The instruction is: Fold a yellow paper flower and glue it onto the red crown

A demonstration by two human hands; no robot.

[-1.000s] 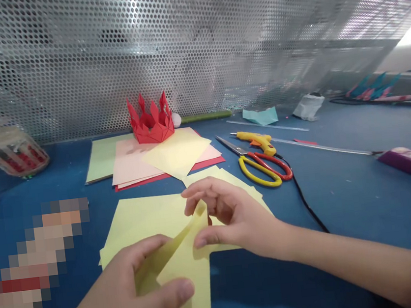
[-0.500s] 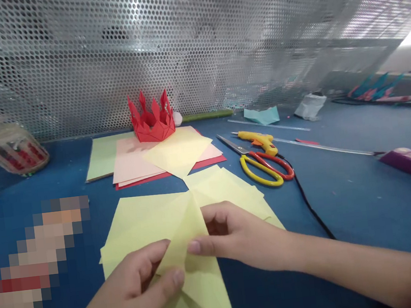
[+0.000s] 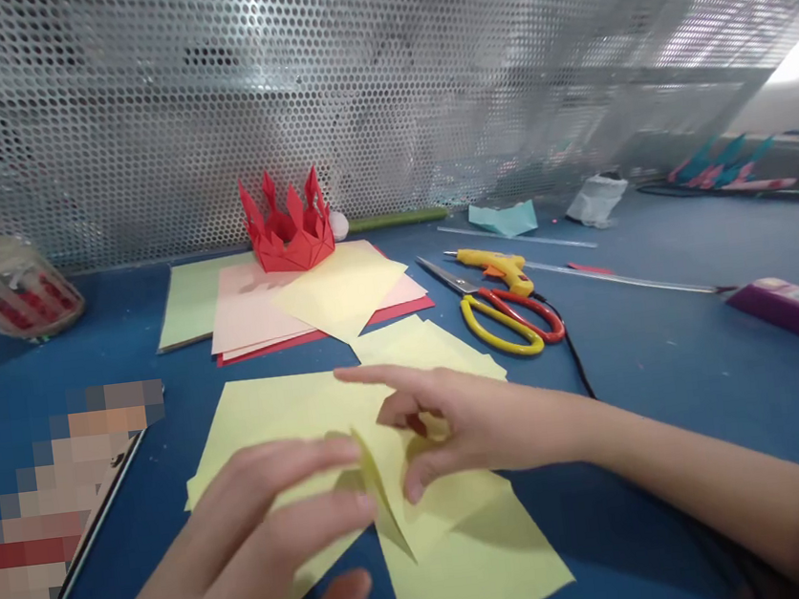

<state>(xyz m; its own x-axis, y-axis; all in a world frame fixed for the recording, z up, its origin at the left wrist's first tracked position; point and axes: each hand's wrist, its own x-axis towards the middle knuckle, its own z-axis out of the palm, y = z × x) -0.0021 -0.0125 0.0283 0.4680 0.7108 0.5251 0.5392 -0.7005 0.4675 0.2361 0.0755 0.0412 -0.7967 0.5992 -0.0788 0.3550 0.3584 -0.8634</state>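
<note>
Blue tabletop (image 3: 671,403) all around, backed by one perforated metal screen (image 3: 375,81). Nearest, left hand (image 3: 251,518): loosely spread, thumb well apart from the fingers, fingertips at one raised flap (image 3: 382,494) of paper; cannot tell whether touching. Right hand (image 3: 449,419): index finger stretched forward, other fingers curled, thumb apart from them, all above one worked sheet (image 3: 479,560). Lying below and between both hands: pale yellow, matt, bottom edge slightly uneven, soft shadow across the lower part. Just beyond the hands, more yellow paper (image 3: 275,410), overlapping too closely to count. Left of the left hand, one dark-edged flat slab (image 3: 79,470), face pixelated. Beyond the right hand, one pair of scissors (image 3: 494,313) with one yellow and one red loop, then one yellow glue gun (image 3: 497,267) with one black cord (image 3: 580,365). Beyond both hands, one cream square (image 3: 348,291) over pink sheets (image 3: 249,317), beside one green pad (image 3: 188,304). Behind that square, one red paper crown (image 3: 292,240), four tall points in view. Farther from the hands, one white ball (image 3: 339,226) and one green rod (image 3: 397,219).
</note>
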